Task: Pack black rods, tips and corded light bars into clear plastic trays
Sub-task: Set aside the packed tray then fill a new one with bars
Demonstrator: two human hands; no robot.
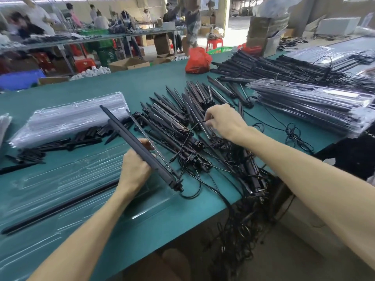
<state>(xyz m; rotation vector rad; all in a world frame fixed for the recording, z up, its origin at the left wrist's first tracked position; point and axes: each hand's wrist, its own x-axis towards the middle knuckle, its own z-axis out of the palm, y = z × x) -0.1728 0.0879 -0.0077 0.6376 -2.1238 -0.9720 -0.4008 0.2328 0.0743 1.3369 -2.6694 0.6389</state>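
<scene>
My left hand (136, 165) grips two corded light bars (129, 136) together, slanted up and to the left above an open clear plastic tray (67, 185) on the green table. One long black rod (60, 207) lies in that tray. My right hand (224, 121) pinches a thin black cord (189, 132) over the heap of light bars (182, 118) in the middle of the table. Short black tips (67, 142) lie in a loose row left of the heap. Tangled cords (243, 209) hang over the table's front edge.
A stack of empty clear trays (67, 120) lies at the back left. Filled trays (316, 106) are stacked at the right, with more light bars (263, 67) behind them. A red bag (197, 60) stands at the far edge. People work at benches beyond.
</scene>
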